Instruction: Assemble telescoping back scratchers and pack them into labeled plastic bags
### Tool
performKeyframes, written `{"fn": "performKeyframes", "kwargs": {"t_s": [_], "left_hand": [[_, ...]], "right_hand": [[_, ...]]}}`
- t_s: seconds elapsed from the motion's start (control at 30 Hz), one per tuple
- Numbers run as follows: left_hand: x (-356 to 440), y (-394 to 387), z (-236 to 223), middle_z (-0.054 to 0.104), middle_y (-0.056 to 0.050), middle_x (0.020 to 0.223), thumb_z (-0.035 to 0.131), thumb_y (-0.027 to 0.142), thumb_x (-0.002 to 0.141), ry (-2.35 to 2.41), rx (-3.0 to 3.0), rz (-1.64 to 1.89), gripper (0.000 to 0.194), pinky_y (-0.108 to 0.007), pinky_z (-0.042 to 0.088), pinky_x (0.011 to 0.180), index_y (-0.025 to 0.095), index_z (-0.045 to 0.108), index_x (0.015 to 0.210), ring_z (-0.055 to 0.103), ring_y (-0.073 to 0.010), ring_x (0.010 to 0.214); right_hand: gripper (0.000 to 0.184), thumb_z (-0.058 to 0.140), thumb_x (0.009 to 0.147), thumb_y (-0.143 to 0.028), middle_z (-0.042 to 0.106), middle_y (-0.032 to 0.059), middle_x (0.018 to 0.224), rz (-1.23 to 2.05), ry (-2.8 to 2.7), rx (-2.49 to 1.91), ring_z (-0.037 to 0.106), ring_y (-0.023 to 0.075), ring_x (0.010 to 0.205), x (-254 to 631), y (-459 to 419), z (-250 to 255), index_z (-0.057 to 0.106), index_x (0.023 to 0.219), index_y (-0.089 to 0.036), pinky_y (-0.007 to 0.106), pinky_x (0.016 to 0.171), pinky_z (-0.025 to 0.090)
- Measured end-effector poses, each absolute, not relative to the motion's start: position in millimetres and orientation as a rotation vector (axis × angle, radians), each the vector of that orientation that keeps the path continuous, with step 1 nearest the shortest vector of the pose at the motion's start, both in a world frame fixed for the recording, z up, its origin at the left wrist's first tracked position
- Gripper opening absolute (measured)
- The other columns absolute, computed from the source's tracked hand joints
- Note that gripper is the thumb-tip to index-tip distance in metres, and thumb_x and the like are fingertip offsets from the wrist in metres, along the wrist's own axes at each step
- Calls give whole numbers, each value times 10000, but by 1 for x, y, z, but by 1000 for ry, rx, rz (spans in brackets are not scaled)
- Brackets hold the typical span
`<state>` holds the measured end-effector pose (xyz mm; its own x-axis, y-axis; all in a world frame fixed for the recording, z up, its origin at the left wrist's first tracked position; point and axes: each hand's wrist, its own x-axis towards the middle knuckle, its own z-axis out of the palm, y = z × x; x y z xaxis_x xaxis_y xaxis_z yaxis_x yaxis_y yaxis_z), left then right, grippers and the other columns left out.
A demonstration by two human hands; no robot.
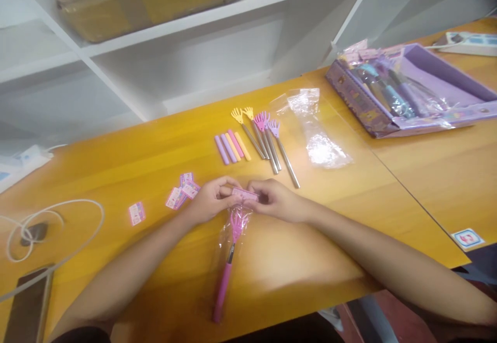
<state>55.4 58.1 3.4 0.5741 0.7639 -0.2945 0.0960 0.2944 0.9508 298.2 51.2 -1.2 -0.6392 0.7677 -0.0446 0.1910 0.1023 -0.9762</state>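
Observation:
My left hand and my right hand pinch the two ends of a small pink card at the top of a clear plastic bag. Inside that bag lies a pink back scratcher, its hand-shaped head just below my fingers and its handle pointing toward me. Beyond my hands lie several back scratcher rods with yellow, pink and purple heads. Beside them is a row of coloured handle sleeves. Several printed cards are left of my left hand, one lying apart.
Clear plastic bags lie behind the rods. A purple display box with bagged back scratchers stands at the back right. White cable and a phone are on the left. White shelves holding a cardboard box border the table.

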Motion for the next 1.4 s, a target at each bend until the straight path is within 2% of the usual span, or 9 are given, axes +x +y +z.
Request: {"fn": "performKeyframes", "kwargs": {"t_s": [0.5,0.6,0.8,0.93,1.13,1.2,1.23,1.33,1.4], "left_hand": [[55,59,1,827,-80,952,814,402,917,893,1233,581,370,-264,516,762,176,632,1145,758,-185,826],[56,60,-6,822,-83,1013,809,430,923,932,1196,693,391,-308,553,855,183,623,1163,773,-206,894],[56,55,-17,794,-54,1011,746,448,981,1064,1139,1081,341,-364,574,971,215,601,1183,764,-217,990],[54,50,-16,768,-41,1058,740,441,986,1113,1044,1428,315,-374,573,1014,236,576,1159,750,-212,1041],[53,54,-18,742,-74,1145,707,280,929,924,974,1502,285,-370,576,922,222,587,1182,723,-235,1054],[53,56,-17,740,-77,1139,645,227,892,835,946,1447,304,-364,573,871,214,595,1191,712,-227,1012],[53,57,-17,743,-69,1086,616,216,884,813,938,1399,293,-350,566,825,209,598,1177,705,-214,946],[55,56,-14,704,-17,858,561,210,911,801,996,1205,202,-298,501,695,195,599,1109,634,-163,727],[56,53,-13,677,2,802,550,211,934,784,1101,1067,173,-289,472,680,191,593,1100,603,-150,689]], "right_hand": [[214,663,944,-328,462,-61,725,1618,-1839,-933,400,87,621,302,54,-1,509,873,-197,215,570,323],[193,654,931,-304,488,-53,735,1492,-1770,-1028,429,97,635,299,52,-2,499,873,-205,221,594,349],[334,530,1078,-413,612,10,764,1232,-1980,-1207,519,140,687,282,31,14,560,832,-190,270,664,383],[248,758,936,-314,637,8,800,1122,-2267,-1321,544,145,719,266,2,31,577,821,-190,270,688,381],[89,680,986,-222,678,18,895,1125,-2208,-1424,610,161,803,282,-25,27,629,915,-205,268,734,435],[58,653,1016,-275,706,34,942,982,-2094,-1464,630,174,806,309,-19,28,684,1007,-226,282,734,462],[111,636,1028,-315,720,48,966,840,-2021,-1507,627,182,777,328,-12,31,707,1066,-238,293,710,467],[267,600,1043,-421,742,113,976,83,-1781,-1746,605,240,771,406,26,48,747,1155,-228,360,728,465],[290,635,1015,-370,748,166,953,-369,-1648,-1943,591,279,834,470,60,63,785,1159,-167,406,808,426]]}}
